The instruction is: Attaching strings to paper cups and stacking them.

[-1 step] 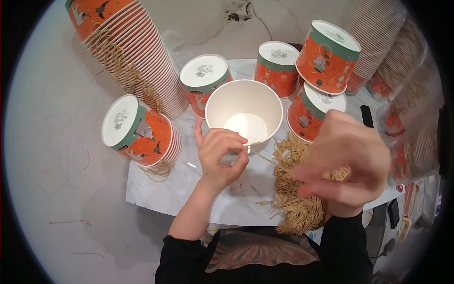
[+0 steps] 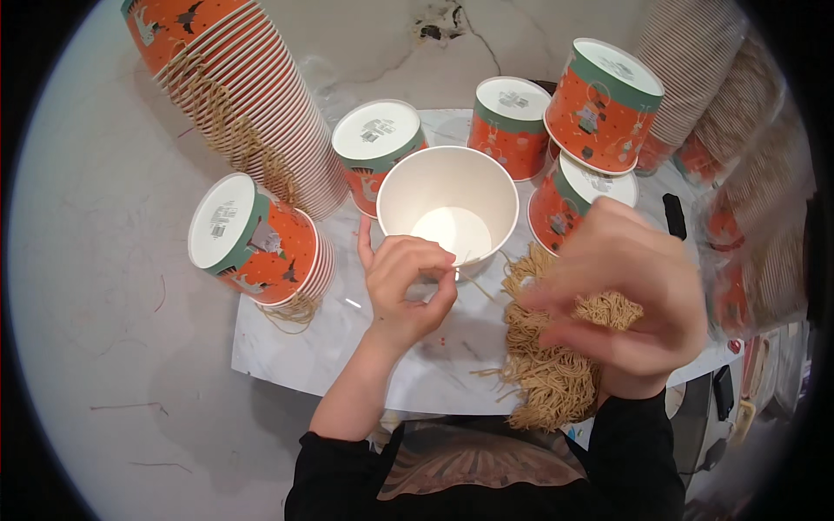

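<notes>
While upright, wht tub [image 2: 447,193] nr string [image 2: 478,286]

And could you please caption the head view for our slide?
Left hand pinches tan string at an open paper tub, blurred right hand near a string bundle.

Head view, one item: wide fisheye, left of a side-by-side pair, worn on the person's head. Facing: steeply downward and ahead, across the white surface [image 2: 287,352]; the lens looked into the open white tub [image 2: 447,195], which sat near the frame's centre. Orientation: upright, unmirrored. Range: close; the forearms [image 2: 354,391] entered from the lower edge, and the black-clothed torso [image 2: 495,482] was seen from above at lower centre. Limits: a tall stack of tubs [image 2: 261,113] was cut at upper left; the corners were dark.
</notes>
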Demonstrator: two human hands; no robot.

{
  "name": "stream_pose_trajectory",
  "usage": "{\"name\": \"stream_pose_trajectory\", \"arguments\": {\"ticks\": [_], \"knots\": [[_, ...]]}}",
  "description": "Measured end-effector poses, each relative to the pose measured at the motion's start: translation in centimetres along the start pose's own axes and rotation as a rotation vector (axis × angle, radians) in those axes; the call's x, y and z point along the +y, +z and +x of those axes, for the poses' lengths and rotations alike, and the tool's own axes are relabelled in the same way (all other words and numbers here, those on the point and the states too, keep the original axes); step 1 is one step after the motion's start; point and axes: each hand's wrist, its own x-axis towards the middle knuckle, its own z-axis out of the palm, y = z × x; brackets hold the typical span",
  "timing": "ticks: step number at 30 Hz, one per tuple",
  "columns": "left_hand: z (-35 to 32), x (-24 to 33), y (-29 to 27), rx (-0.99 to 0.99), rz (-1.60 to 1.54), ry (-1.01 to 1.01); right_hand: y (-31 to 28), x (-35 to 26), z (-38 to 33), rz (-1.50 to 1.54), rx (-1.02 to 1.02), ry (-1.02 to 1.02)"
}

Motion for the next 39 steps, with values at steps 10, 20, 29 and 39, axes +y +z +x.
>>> {"name": "stream_pose_trajectory", "arguments": {"ticks": [10,20,29,39], "knots": [[-0.1,3.5,0.6,-0.249,0.039,0.144,0.9,3.7,0.4,-0.134,-0.045,0.151],[-2.6,2.4,2.1,0.249,-0.528,-0.269,3.3,2.8,-0.1,-0.454,-0.211,-0.024],[-1.7,2.0,0.9,0.202,-0.406,-0.186,2.6,3.2,-0.5,-0.185,-0.223,0.167],[-0.4,0.0,-1.9,-0.405,-0.324,-0.616,1.0,4.1,-0.9,-0.490,-0.465,0.356]]}}
